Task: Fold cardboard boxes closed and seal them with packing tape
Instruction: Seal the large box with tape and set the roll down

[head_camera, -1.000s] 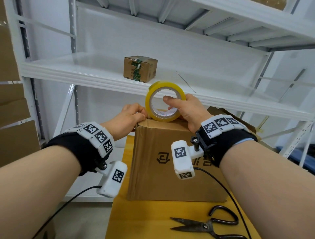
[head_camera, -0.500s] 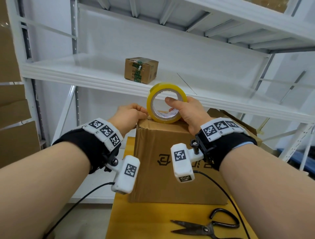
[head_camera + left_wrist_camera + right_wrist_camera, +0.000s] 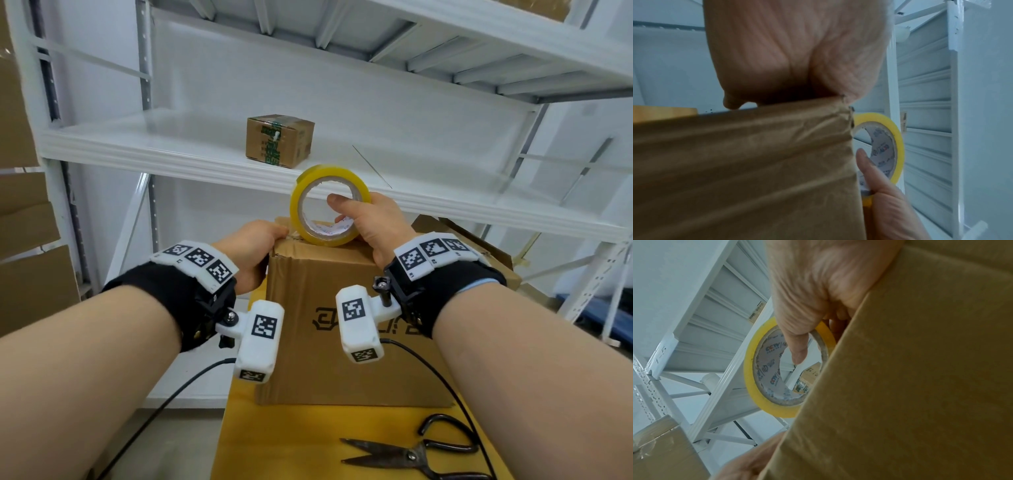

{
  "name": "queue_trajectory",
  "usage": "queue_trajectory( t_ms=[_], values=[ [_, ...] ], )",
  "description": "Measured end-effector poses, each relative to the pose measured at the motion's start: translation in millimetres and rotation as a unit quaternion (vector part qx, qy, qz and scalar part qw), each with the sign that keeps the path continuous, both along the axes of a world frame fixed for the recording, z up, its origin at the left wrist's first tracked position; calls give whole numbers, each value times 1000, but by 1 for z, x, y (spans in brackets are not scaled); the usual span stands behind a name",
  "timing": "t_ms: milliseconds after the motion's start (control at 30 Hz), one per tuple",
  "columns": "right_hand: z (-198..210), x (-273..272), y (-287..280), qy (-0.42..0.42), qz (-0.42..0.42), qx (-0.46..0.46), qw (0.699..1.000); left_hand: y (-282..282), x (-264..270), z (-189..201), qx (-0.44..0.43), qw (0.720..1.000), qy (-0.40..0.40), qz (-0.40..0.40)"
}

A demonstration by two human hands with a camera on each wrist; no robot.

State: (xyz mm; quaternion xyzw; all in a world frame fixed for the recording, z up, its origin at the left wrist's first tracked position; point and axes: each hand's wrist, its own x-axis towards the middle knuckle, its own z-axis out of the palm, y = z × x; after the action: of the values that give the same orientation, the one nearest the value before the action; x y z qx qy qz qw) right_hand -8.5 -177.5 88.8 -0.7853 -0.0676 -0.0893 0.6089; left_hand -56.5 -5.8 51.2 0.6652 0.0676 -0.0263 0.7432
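Corrugated brown cardboard makes up the tall closed box (image 3: 346,329) standing on the yellow wooden tabletop (image 3: 284,442), and most of the risk is judged to lie with it. It is tall for its footprint and stands near the table's left edge, so a hard pull on the tape could tip or slide it. The yellow roll of clear packing tape (image 3: 329,205) is stood on edge on the box top, gripped by the right hand (image 3: 371,222), whose thumb is hooked through the core. If the roll is drawn off crooked, the strip could be laid skewed or wrinkled. The left hand (image 3: 251,251) is pressed over the top left corner with fingers curled onto the lid; whether a tape end is pinned beneath them cannot be told. Should that pressure be eased, the start of the strip would likely lift.

White metal shelving (image 3: 191,154) is seen behind the table, against a pale wall. A small taped brown carton (image 3: 279,140) is kept on its middle shelf. Black iron scissors (image 3: 418,454) are laid open on the tabletop near the front, where a trailing wrist cable (image 3: 442,377) could be snagged
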Motion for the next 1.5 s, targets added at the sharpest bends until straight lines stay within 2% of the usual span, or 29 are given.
queue_trajectory(
  t_ms=[100,367,533,667,967,1133,1200,1300,1400,1500],
  values=[
    [0,-1,0,-1,0,-2,1000,0,3,-2,16,1000,13,-9],
    [1,-5,2,0,0,-6,1000,-9,8,8,47,997,56,41],
    [4,-7,2,8,0,-8,1000,-5,9,6,73,995,38,53],
    [4,-7,6,16,-3,-4,1000,6,9,9,89,996,16,20],
    [1,-6,19,8,-5,2,1000,15,8,29,212,977,-35,-17],
    [1,-4,15,11,-5,-5,1000,4,8,27,340,936,-84,-18],
    [3,-4,12,28,14,-10,999,5,9,22,321,944,-76,-9],
    [10,-4,2,85,101,-22,991,8,10,13,254,964,-69,-17],
    [16,-6,-9,104,186,-30,977,7,7,13,146,988,-44,-19],
    [14,-9,-16,89,204,19,975,6,3,12,38,998,-34,-35]
  ],
)
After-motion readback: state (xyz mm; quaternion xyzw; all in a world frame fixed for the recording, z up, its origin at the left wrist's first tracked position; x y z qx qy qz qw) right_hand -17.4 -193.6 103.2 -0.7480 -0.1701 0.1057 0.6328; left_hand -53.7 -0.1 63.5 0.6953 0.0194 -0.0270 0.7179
